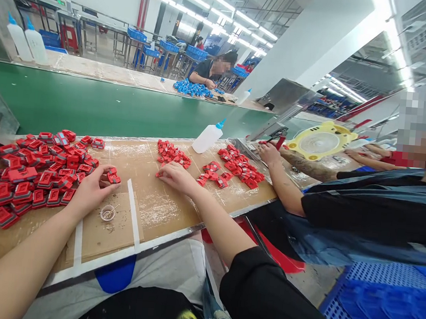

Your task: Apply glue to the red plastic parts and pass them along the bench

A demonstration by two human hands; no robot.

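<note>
2 bare hands work over a spattered wooden workbench [164, 214]. Nearest, a small dish [107, 213] sits on a cardboard sheet [99, 239] just below the left hand [89, 191]. That hand is half open, its fingers [105, 180] curled beside a small red plastic part [113, 178]; whether it grips the part, I cannot tell. A large heap of red plastic housings [34, 177] lies beside it. The right hand [177, 177] lies nearly flat, its hold unclear, fingertips [160, 171] at a smaller red pile [172, 154]. Beyond stand a white squeeze bottle [207, 138], a third red pile [239, 166] and a co-worker's hand [268, 154]; a green conveyor belt [92, 102] runs farther off.
</note>
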